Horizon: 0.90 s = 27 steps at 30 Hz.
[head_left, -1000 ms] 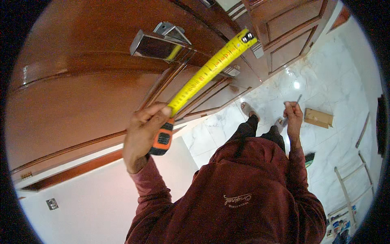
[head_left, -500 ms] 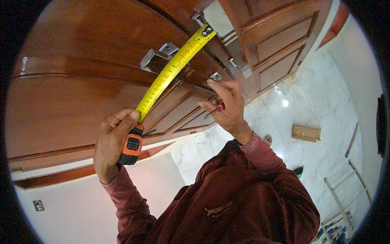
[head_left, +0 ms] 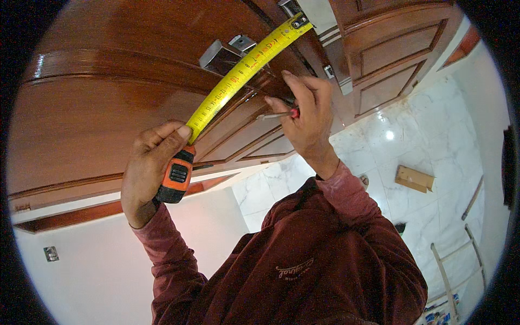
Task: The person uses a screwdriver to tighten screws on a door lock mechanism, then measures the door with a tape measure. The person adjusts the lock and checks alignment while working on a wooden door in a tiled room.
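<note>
My left hand (head_left: 154, 162) is closed around an orange and black tape measure (head_left: 177, 173), its thumb pressing the yellow blade (head_left: 233, 81) near the case. The blade stretches up and to the right across a brown wooden door (head_left: 108, 114), passing a metal door handle (head_left: 219, 57). Its hooked end lies close to the door's edge, beside a metal latch fitting (head_left: 290, 7). Below the blade, my right hand (head_left: 311, 116) grips a small screwdriver (head_left: 279, 114) with a red and black handle, its shaft pointing left. That hand's index finger reaches out toward the door.
Another brown panelled door (head_left: 395, 49) stands at the upper right. On the white marbled floor lies an open cardboard box (head_left: 414, 178), with a pale ladder-like frame (head_left: 460, 257) at the lower right. A wall socket (head_left: 51, 253) is on the white wall at left.
The whole view has shifted, so the door and both hands sit higher in the picture. In my right hand the screwdriver has turned from slanting downward to nearly level. Both grips stay.
</note>
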Available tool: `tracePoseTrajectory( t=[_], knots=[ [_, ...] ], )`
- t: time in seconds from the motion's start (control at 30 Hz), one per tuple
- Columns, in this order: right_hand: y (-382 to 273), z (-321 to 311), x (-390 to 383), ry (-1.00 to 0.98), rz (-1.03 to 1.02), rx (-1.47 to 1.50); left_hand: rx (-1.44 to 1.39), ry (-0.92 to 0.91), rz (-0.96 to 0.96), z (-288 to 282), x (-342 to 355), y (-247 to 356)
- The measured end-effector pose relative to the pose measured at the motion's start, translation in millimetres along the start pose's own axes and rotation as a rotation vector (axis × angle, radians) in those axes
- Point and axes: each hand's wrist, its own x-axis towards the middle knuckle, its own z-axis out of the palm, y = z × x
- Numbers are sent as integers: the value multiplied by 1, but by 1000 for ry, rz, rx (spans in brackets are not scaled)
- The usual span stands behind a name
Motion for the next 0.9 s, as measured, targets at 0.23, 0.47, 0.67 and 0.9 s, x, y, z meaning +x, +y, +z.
tracePoseTrajectory(
  t=[0.23,0.47,0.67,0.9],
  knots=[
    [6,-2,3,-61,59,79,-11,22,22,5,2,0],
    [8,-6,8,-70,99,86,-21,28,9,7,2,7],
    [14,-6,8,-51,90,106,27,53,29,14,-4,17],
    [18,-7,13,-57,126,102,106,61,48,16,-3,25]
  ],
)
